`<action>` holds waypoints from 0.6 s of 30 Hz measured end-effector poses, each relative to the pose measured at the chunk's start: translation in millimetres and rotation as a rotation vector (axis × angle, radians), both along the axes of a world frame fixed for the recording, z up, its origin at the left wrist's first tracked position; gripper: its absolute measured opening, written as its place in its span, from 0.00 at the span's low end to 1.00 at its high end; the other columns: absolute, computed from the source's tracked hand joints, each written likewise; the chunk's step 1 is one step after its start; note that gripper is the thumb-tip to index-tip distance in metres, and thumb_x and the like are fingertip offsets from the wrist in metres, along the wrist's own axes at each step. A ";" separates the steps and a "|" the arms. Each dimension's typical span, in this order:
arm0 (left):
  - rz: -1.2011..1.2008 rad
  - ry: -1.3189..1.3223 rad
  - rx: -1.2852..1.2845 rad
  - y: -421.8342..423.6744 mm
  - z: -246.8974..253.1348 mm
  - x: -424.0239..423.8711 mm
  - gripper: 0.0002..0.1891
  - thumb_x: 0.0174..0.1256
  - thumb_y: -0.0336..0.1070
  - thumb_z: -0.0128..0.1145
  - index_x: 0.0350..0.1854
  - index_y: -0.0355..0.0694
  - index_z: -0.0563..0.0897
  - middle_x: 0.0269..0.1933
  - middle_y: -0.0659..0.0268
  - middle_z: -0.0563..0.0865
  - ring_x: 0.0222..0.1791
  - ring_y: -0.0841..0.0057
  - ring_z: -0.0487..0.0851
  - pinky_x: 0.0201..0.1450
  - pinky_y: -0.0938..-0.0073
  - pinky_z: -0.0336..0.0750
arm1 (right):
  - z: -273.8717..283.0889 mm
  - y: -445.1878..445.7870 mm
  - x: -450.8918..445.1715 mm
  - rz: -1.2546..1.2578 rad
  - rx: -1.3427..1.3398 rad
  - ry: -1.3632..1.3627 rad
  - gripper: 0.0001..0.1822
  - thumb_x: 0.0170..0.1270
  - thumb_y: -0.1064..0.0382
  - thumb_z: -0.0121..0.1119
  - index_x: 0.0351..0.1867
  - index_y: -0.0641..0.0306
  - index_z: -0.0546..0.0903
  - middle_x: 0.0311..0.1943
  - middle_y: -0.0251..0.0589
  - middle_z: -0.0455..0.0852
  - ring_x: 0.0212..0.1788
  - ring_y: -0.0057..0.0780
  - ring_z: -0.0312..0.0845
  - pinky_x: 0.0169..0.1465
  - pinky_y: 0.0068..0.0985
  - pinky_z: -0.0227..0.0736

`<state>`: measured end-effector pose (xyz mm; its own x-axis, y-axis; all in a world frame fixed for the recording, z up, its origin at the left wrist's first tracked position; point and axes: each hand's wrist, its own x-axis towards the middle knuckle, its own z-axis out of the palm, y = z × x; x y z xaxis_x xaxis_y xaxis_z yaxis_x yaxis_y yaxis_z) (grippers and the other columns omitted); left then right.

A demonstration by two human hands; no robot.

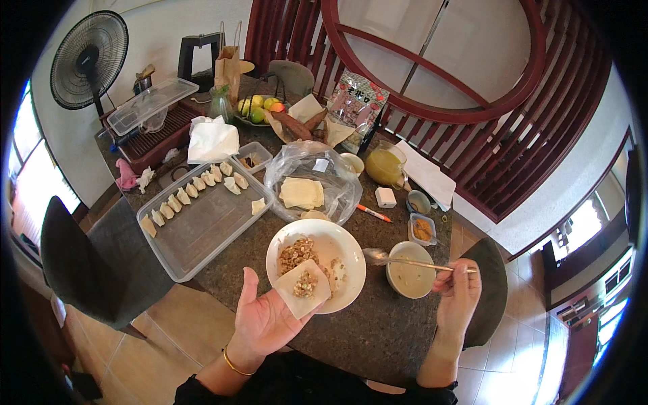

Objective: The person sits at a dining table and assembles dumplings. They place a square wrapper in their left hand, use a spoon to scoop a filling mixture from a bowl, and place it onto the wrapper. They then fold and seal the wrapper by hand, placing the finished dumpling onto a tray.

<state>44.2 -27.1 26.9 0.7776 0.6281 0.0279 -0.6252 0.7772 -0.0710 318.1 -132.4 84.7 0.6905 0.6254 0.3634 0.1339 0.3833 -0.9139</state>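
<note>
On the flat palm and fingers of my left hand lies a square dough wrapper, a small mound of minced filling at its centre. Wrapper and fingers overlap the near rim of a white bowl, which holds more minced filling on its left side. My right hand grips the handle end of a metal spoon, and the spoon's head is over the gap between the white bowl and a smaller pale bowl. That smaller bowl has a little liquid with bits in it.
A plastic tray with several folded dumplings stands at left. Beyond the white bowl, a clear plastic bag holds stacked wrappers. An orange pen, a small white box and a glass jug are at right.
</note>
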 end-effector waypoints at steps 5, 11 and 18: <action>0.003 -0.067 -0.054 -0.4 -2.5 -2.0 0.50 0.68 0.75 0.32 0.75 0.30 0.52 0.77 0.53 0.59 0.77 0.61 0.55 0.80 0.58 0.44 | 8.8 12.4 -57.7 0.160 -0.040 -0.278 0.08 0.75 0.65 0.52 0.41 0.70 0.76 0.28 0.45 0.86 0.27 0.26 0.85 0.33 0.24 0.83; 0.047 0.029 0.056 -1.7 0.3 -2.2 0.50 0.69 0.74 0.32 0.76 0.31 0.51 0.77 0.54 0.58 0.77 0.61 0.54 0.80 0.59 0.44 | 8.2 16.2 -68.6 0.266 -0.086 -0.477 0.11 0.75 0.62 0.53 0.41 0.70 0.75 0.27 0.47 0.86 0.27 0.29 0.85 0.33 0.25 0.84; 0.055 0.011 0.040 0.9 -4.5 -3.5 0.50 0.69 0.74 0.31 0.76 0.30 0.52 0.77 0.53 0.58 0.77 0.61 0.55 0.79 0.61 0.46 | 8.9 -0.8 -67.4 0.242 -0.064 -0.451 0.08 0.73 0.67 0.53 0.40 0.73 0.76 0.28 0.47 0.87 0.31 0.30 0.87 0.37 0.26 0.85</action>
